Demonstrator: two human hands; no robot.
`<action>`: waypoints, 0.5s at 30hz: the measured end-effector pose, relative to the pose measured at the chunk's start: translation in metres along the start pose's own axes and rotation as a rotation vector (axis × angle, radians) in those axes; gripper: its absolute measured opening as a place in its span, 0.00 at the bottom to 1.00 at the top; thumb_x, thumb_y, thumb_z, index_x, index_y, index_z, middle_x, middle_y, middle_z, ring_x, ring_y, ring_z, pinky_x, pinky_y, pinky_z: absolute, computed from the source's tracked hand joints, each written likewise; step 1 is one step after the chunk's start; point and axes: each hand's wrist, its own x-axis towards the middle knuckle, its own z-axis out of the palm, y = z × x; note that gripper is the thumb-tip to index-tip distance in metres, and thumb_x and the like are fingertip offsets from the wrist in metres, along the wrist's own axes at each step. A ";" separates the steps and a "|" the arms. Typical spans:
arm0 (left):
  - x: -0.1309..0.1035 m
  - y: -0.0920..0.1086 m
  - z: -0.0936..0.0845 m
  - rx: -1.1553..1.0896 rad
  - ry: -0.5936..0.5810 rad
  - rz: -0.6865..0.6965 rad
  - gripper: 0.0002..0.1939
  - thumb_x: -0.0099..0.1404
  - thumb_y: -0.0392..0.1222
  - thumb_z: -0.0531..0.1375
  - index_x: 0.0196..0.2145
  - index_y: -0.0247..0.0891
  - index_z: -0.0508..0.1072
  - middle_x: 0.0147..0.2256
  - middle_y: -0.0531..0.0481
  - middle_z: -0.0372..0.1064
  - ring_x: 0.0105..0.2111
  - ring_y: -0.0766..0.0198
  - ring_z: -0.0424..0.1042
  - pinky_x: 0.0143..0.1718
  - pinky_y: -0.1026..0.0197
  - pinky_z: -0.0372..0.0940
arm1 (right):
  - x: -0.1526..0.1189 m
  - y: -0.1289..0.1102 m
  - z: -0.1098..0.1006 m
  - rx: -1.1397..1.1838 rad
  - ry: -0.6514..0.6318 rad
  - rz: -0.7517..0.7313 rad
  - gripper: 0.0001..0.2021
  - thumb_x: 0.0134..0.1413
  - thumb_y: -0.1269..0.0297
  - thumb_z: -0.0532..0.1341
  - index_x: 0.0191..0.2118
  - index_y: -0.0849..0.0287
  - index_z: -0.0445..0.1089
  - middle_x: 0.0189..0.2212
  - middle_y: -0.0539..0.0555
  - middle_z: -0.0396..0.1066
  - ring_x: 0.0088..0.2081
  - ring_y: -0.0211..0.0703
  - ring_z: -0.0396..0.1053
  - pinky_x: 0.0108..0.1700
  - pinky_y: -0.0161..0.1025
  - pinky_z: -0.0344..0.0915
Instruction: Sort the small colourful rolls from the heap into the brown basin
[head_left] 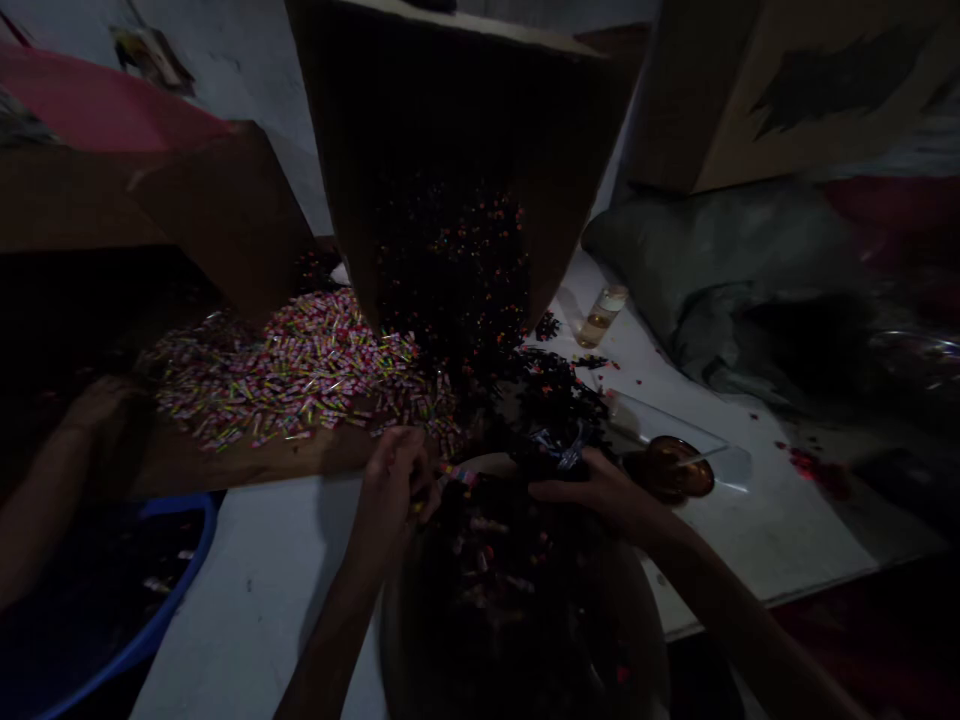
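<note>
Pink-striped piece (459, 475), centre frame: slanting down-right beside nearer left hand (394, 475), with fingers narrowed, hold unclear; right hand (596, 488), grip indistinct.

Looks like a dim little workshop, maybe somebody's home setup, can't really tell which. White bench (277, 560) with a big heap of small striped pieces (315, 365) on it, plus a tipped cardboard box (465, 130) with loads of dark bits (480, 270) spilling out. There's a blue tub (199, 560), more cartons (810, 90) up by a scuffed bare wall (247, 60), and another person's arm (45, 490) over at the left.
</note>
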 end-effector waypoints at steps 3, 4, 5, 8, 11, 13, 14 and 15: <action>-0.001 0.003 -0.005 0.036 -0.040 0.027 0.21 0.56 0.56 0.69 0.28 0.42 0.63 0.18 0.64 0.56 0.13 0.74 0.51 0.09 0.73 0.48 | 0.000 -0.015 -0.010 -0.046 -0.107 0.013 0.20 0.37 0.57 0.76 0.39 0.55 0.78 0.38 0.50 0.80 0.45 0.51 0.75 0.47 0.43 0.72; 0.000 0.005 -0.008 0.096 -0.072 0.051 0.20 0.57 0.55 0.69 0.27 0.41 0.64 0.17 0.64 0.56 0.12 0.74 0.52 0.09 0.73 0.48 | 0.001 -0.019 -0.013 -0.059 -0.153 -0.031 0.19 0.39 0.56 0.75 0.40 0.55 0.79 0.38 0.49 0.80 0.45 0.51 0.74 0.48 0.43 0.71; 0.001 0.007 -0.010 0.165 -0.100 0.074 0.20 0.57 0.54 0.70 0.26 0.40 0.65 0.16 0.63 0.57 0.12 0.74 0.53 0.10 0.72 0.50 | 0.003 -0.023 -0.016 -0.084 -0.201 -0.080 0.18 0.41 0.56 0.75 0.40 0.55 0.79 0.38 0.49 0.80 0.45 0.50 0.74 0.49 0.43 0.70; 0.004 0.014 -0.014 0.319 -0.126 0.113 0.16 0.55 0.52 0.71 0.25 0.37 0.73 0.14 0.60 0.60 0.12 0.74 0.56 0.12 0.72 0.50 | 0.008 -0.029 -0.023 -0.188 -0.323 -0.170 0.15 0.45 0.55 0.73 0.39 0.56 0.80 0.37 0.49 0.79 0.44 0.50 0.74 0.50 0.43 0.70; 0.006 0.019 -0.010 0.341 -0.226 0.051 0.18 0.58 0.56 0.68 0.32 0.36 0.80 0.14 0.60 0.59 0.11 0.75 0.54 0.12 0.70 0.48 | 0.010 -0.033 -0.024 -0.231 -0.424 -0.177 0.15 0.47 0.56 0.72 0.41 0.56 0.80 0.39 0.49 0.79 0.46 0.51 0.73 0.50 0.44 0.69; 0.004 0.021 -0.005 0.326 -0.352 -0.039 0.21 0.61 0.58 0.65 0.38 0.36 0.82 0.14 0.61 0.58 0.10 0.74 0.55 0.12 0.70 0.49 | 0.011 -0.034 -0.021 -0.242 -0.474 -0.175 0.17 0.47 0.57 0.72 0.44 0.56 0.80 0.41 0.49 0.79 0.47 0.51 0.73 0.52 0.44 0.68; 0.004 0.021 -0.003 0.310 -0.404 -0.080 0.21 0.62 0.58 0.65 0.40 0.37 0.82 0.15 0.61 0.58 0.11 0.74 0.56 0.12 0.70 0.49 | 0.012 -0.034 -0.020 -0.248 -0.494 -0.176 0.18 0.48 0.57 0.72 0.46 0.56 0.79 0.42 0.49 0.79 0.47 0.51 0.73 0.52 0.43 0.68; 0.003 0.021 -0.001 0.292 -0.441 -0.109 0.20 0.62 0.57 0.65 0.40 0.37 0.82 0.16 0.60 0.59 0.11 0.74 0.57 0.12 0.70 0.50 | 0.012 -0.034 -0.019 -0.254 -0.509 -0.178 0.20 0.48 0.57 0.73 0.48 0.56 0.79 0.42 0.49 0.79 0.47 0.50 0.73 0.52 0.43 0.68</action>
